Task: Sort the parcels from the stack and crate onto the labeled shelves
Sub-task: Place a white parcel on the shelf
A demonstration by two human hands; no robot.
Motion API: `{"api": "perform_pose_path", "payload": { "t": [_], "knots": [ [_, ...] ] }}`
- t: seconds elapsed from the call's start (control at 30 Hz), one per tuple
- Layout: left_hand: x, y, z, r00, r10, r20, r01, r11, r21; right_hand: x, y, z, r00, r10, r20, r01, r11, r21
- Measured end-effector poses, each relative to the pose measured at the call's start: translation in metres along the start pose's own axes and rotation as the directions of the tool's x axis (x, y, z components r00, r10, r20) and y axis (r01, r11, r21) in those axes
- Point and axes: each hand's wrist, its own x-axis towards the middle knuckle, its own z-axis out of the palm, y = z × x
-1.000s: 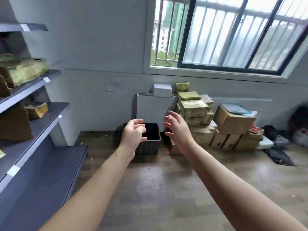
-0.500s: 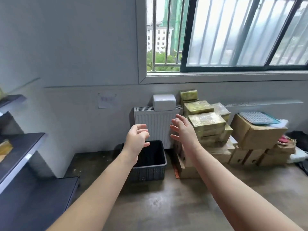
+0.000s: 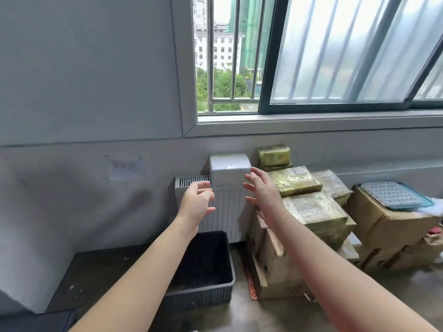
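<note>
Left hand (image 3: 196, 206) and right hand (image 3: 262, 191) are hovering empty, fingers (image 3: 257, 174) loosely spread. The white foam parcel (image 3: 229, 169) is sitting atop the radiator (image 3: 230, 219) at twelve o'clock, lying nine-to-three, nearer the right hand.

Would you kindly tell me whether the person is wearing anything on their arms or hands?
Nothing shows: the left hand and right hand are ungloved, with no rings visible; the left forearm and right forearm are bare to the frame's edge, without sleeves, watch or bracelet.
</note>
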Motion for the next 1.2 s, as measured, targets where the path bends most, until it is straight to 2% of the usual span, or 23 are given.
{"api": "perform_pose_path", "payload": {
  "t": [0.3,0.53,0.73,0.87,1.03,1.2],
  "knots": [
    [0.219,0.002,0.033,0.998,-0.05,0.045,0.054,0.995,-0.087,0.197,0.017,0.027,0.995,0.058,-0.078,-0.065,0.994,-0.091],
    [0.334,-0.024,0.059,0.985,-0.162,0.057,0.163,0.986,-0.018,0.309,0.054,0.029,0.984,0.148,-0.101,-0.165,0.968,-0.188],
    [0.421,-0.062,0.082,0.968,-0.249,-0.044,0.251,0.965,0.08,0.401,0.102,0.018,0.961,0.265,-0.084,-0.278,0.928,-0.248],
    [0.463,-0.08,0.099,0.941,-0.31,-0.136,0.329,0.933,0.149,0.455,0.124,0.01,0.946,0.321,-0.04,-0.317,0.898,-0.303],
    [0.502,-0.103,0.112,0.887,-0.394,-0.241,0.449,0.858,0.251,0.501,0.164,0.0,0.931,0.364,-0.01,-0.312,0.785,-0.535],
    [0.52,-0.127,0.115,0.801,-0.551,-0.233,0.597,0.758,0.262,0.526,0.19,-0.009,0.871,0.491,-0.019,-0.423,0.729,-0.539]
  ]
}}
